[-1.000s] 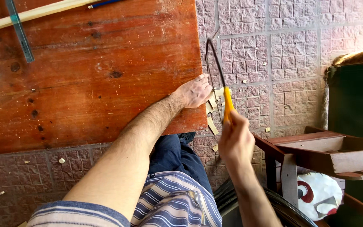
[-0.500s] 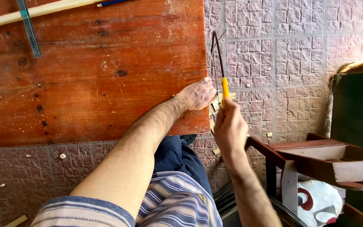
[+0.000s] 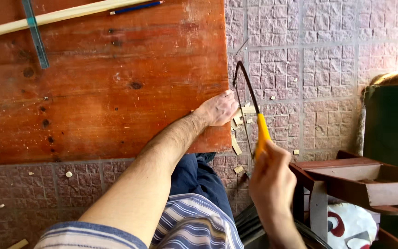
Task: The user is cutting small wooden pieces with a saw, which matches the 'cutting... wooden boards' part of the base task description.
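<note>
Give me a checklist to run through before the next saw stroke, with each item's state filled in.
1. Right hand closed around the yellow handle of the coping saw: ok.
2. Left hand pressing at the right edge of the wooden board, holding the small wood piece: ok.
3. Left fingers away from the blade: not ok, they lie right beside the saw frame.
4. Blade seated in the cut: cannot tell, the blade is too thin to make out.
5. Ruler, wooden strip and blue pencil away from the cut: ok, they lie at the board's far side.
6. Offcuts on the paving below: not ok, several lie scattered near the knee.
</note>
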